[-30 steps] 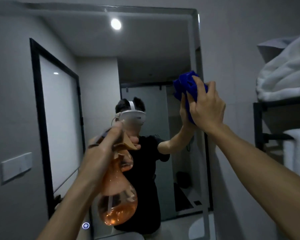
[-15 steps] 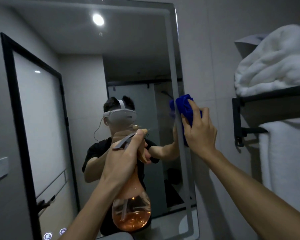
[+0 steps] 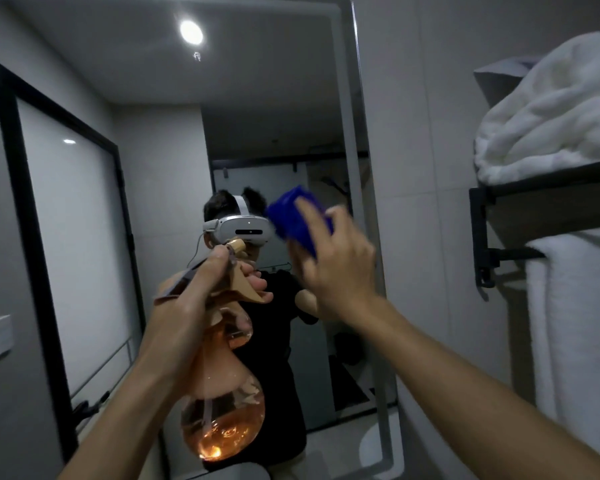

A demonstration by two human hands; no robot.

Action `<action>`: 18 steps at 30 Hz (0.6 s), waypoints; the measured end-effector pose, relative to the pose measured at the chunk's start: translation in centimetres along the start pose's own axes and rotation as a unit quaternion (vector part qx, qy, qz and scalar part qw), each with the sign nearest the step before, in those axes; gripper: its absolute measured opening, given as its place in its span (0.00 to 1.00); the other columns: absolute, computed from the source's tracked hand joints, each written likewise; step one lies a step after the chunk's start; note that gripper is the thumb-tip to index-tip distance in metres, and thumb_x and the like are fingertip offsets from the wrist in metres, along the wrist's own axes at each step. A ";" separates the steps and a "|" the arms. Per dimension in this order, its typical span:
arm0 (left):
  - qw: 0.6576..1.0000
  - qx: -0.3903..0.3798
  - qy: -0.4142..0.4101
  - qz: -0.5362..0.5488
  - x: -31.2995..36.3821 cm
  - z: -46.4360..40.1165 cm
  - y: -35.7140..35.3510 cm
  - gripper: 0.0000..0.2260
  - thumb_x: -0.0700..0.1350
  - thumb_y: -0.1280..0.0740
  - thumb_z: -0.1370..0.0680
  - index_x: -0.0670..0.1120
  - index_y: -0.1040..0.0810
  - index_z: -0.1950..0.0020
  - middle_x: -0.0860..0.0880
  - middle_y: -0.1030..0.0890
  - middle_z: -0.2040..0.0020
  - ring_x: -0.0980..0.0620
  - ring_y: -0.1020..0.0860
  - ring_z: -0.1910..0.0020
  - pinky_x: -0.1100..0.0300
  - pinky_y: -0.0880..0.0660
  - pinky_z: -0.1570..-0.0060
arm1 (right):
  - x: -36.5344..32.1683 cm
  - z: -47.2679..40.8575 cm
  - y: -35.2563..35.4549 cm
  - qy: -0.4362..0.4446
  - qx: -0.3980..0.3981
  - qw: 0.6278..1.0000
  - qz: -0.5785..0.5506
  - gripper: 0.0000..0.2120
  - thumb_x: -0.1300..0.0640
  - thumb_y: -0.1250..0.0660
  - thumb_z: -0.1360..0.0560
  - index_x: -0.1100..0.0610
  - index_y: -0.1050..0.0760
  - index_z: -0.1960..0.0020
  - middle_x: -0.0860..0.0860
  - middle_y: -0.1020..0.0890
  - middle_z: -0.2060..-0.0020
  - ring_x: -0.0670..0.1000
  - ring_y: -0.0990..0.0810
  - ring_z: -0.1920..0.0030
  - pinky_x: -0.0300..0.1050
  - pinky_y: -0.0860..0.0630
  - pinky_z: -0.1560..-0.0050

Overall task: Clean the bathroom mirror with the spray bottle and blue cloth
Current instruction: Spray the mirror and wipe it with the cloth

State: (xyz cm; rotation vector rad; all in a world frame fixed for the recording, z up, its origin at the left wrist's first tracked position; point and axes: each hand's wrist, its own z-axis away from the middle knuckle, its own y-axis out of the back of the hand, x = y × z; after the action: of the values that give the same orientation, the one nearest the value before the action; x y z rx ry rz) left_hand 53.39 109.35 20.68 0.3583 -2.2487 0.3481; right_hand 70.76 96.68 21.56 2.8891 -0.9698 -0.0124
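The right hand (image 3: 336, 268) presses a folded blue cloth (image 3: 297, 218) flat against the mirror (image 3: 278, 98), fingers spread over the cloth's near side and blurred. The cloth sits on the right part of the glass, just left of the mirror's right edge strip and about level with the reflected headset. The left hand (image 3: 194, 306) grips the spray bottle (image 3: 224, 403) by its neck, fingers wrapped around the trigger head, whose brass nozzle points toward the glass. The bottle hangs upright in front of the mirror's lower middle, near the camera; its clear round body holds orange liquid pooled at the bottom. Whether the trigger is squeezed cannot be told. The mirror reflects the person in a dark shirt, a ceiling light (image 3: 191, 32) and a black-framed door. On the wall to the right, a black shelf (image 3: 548, 183) carries a folded white towel (image 3: 551, 112), and a second white towel hangs below it.
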 end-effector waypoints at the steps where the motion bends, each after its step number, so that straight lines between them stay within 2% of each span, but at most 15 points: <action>1: 1.000 -0.007 0.001 0.011 0.0 0.2 0.0 0.18 0.60 0.26 0.29 0.45 0.13 0.54 0.37 0.14 0.54 0.37 0.14 0.53 0.50 0.18 0.60 | -0.2 2.5 -0.4 0.051 -0.013 0.999 0.001 0.29 0.51 0.33 0.27 0.55 0.34 0.28 0.58 0.24 0.46 0.54 0.25 0.53 0.47 0.25 0.59; 3: 1.000 -0.013 0.008 0.025 -0.2 0.5 0.2 0.20 0.61 0.25 0.31 0.44 0.13 0.53 0.36 0.14 0.54 0.36 0.14 0.53 0.53 0.17 0.61 | 0.7 7.4 -0.7 0.126 -0.024 0.992 0.017 0.27 0.52 0.34 0.26 0.56 0.31 0.28 0.59 0.22 0.48 0.56 0.23 0.52 0.49 0.25 0.59; 5: 1.000 -0.010 0.015 0.025 -0.5 0.8 0.5 0.19 0.59 0.26 0.29 0.43 0.13 0.53 0.35 0.14 0.53 0.35 0.15 0.52 0.53 0.16 0.60 | 2.5 10.3 -0.3 0.133 -0.021 0.991 0.027 0.26 0.53 0.33 0.26 0.55 0.30 0.29 0.58 0.21 0.51 0.57 0.21 0.55 0.49 0.26 0.62; 7: 1.000 -0.003 0.017 0.020 -0.6 1.0 0.9 0.18 0.57 0.27 0.29 0.43 0.13 0.54 0.35 0.14 0.54 0.35 0.15 0.52 0.52 0.16 0.60 | 4.4 10.4 0.2 0.101 -0.002 0.994 0.034 0.27 0.51 0.30 0.26 0.54 0.31 0.30 0.57 0.21 0.54 0.56 0.22 0.60 0.46 0.28 0.66; 9: 1.000 0.005 0.015 0.019 -0.4 1.0 1.3 0.16 0.56 0.28 0.28 0.43 0.13 0.55 0.35 0.14 0.54 0.35 0.15 0.53 0.53 0.17 0.62 | 5.7 7.8 0.8 0.037 0.015 0.998 0.040 0.23 0.44 0.38 0.22 0.55 0.30 0.31 0.58 0.22 0.55 0.55 0.25 0.64 0.43 0.31 0.67; 10: 1.000 0.011 0.014 0.020 -0.3 1.1 1.6 0.16 0.56 0.29 0.27 0.43 0.13 0.55 0.35 0.14 0.54 0.35 0.15 0.53 0.53 0.17 0.63 | 6.2 5.9 1.0 -0.006 0.023 0.999 0.045 0.23 0.43 0.42 0.20 0.55 0.30 0.30 0.59 0.23 0.55 0.54 0.26 0.64 0.42 0.33 0.67; 13: 0.999 0.018 0.015 0.024 0.0 1.2 2.6 0.16 0.56 0.28 0.27 0.43 0.13 0.55 0.36 0.14 0.54 0.35 0.15 0.53 0.53 0.16 0.61 | 6.6 -1.0 1.8 -0.105 0.050 0.992 0.047 0.25 0.45 0.40 0.22 0.53 0.34 0.27 0.57 0.26 0.48 0.51 0.27 0.60 0.45 0.29 0.65; 15: 0.999 0.021 0.017 0.022 0.2 1.3 3.1 0.16 0.56 0.28 0.29 0.43 0.13 0.55 0.36 0.14 0.54 0.36 0.15 0.53 0.50 0.16 0.57 | 5.7 -5.4 1.9 -0.133 0.066 0.988 0.050 0.25 0.44 0.41 0.21 0.51 0.35 0.27 0.57 0.27 0.46 0.54 0.24 0.56 0.49 0.25 0.60; 18: 0.999 0.028 0.018 0.023 0.5 1.2 3.2 0.16 0.56 0.29 0.29 0.44 0.13 0.57 0.37 0.14 0.54 0.36 0.14 0.53 0.57 0.18 0.65 | 2.3 -8.6 1.0 -0.139 0.081 0.986 0.037 0.25 0.43 0.42 0.22 0.49 0.35 0.27 0.56 0.27 0.43 0.55 0.23 0.52 0.48 0.26 0.57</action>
State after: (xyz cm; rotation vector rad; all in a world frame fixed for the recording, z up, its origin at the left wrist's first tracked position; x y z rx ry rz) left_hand 51.11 111.81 19.90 0.3265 -2.2180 0.4389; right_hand 72.33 95.24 30.21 3.0530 -1.1725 -0.3556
